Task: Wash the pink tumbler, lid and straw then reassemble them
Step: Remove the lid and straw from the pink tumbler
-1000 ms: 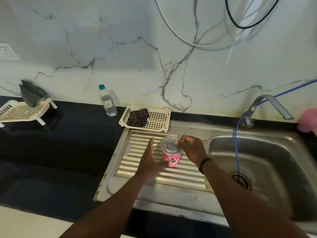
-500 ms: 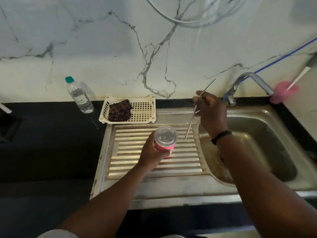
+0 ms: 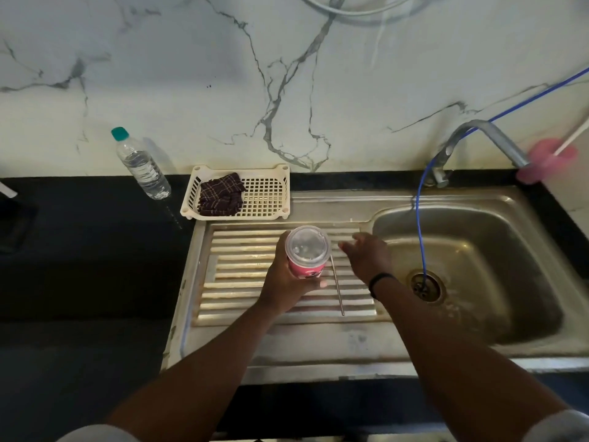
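Note:
My left hand point(image 3: 283, 279) grips the pink tumbler point(image 3: 305, 269) from the left, over the ribbed steel drainboard point(image 3: 242, 282). The clear lid point(image 3: 307, 245) sits on top of the tumbler. The thin metal straw point(image 3: 337, 285) lies on the drainboard just right of the tumbler, pointing toward me. My right hand point(image 3: 366, 256) hovers beside the tumbler, above the straw's far end, with fingers loosely spread and nothing in them.
The steel sink basin point(image 3: 471, 275) lies to the right, with a tap point(image 3: 484, 138) and a blue hose point(image 3: 420, 218) running into the drain. A cream basket point(image 3: 267, 193) with a dark cloth point(image 3: 221, 194) stands behind the drainboard. A water bottle point(image 3: 140, 164) stands on the black counter.
My right hand pulled the straw out of the lid, lifted it, then laid it on the drainboard and let go. My left hand kept hold of the tumbler.

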